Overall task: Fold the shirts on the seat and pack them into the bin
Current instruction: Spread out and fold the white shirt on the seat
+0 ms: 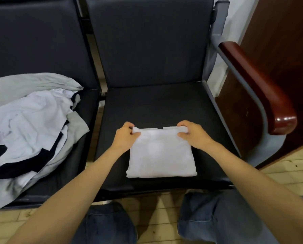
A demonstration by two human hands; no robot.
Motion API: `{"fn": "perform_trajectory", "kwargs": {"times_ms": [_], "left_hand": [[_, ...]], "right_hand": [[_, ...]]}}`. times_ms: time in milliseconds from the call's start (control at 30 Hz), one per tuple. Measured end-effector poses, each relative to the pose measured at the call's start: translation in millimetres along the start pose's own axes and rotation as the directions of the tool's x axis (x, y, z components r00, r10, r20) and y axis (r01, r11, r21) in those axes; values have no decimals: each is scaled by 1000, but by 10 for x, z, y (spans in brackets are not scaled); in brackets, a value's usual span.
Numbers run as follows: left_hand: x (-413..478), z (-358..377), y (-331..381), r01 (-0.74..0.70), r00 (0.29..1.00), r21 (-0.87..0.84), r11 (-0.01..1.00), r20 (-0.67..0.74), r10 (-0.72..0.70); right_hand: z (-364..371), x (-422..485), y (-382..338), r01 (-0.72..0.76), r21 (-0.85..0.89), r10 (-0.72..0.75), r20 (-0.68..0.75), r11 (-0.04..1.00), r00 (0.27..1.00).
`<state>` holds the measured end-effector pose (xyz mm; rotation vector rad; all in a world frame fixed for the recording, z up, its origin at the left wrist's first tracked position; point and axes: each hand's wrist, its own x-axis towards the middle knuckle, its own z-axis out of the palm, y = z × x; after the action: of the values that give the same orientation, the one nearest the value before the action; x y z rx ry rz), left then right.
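Pinching far corners of white shirt (161, 155) on seat (156, 106) with left hand (125, 136), right hand (191, 134); probably best keeping edges level.

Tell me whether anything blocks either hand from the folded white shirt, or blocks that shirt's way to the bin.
Nothing blocks the hands: the left hand and right hand pinch the far corners of the folded white shirt on the seat. The bin is out of view, so that path cannot be judged.
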<state>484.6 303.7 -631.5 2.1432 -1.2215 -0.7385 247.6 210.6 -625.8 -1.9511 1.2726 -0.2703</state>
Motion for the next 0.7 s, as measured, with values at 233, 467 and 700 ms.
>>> {"fn": "perform_trajectory", "kwargs": {"times_ms": [233, 467, 700], "left_hand": [[-98, -38, -5, 118, 990, -140, 983, -64, -128], [-616, 238, 105, -259, 949, 432, 864, -53, 311], [-614, 554, -172, -213, 977, 607, 765, 154, 149]], "right_hand": [[4, 45, -85, -37, 3, 37, -49, 999, 998], [402, -324, -249, 132, -402, -223, -186, 906, 957], [765, -435, -85, 17, -610, 8, 39, 792, 999]]}}
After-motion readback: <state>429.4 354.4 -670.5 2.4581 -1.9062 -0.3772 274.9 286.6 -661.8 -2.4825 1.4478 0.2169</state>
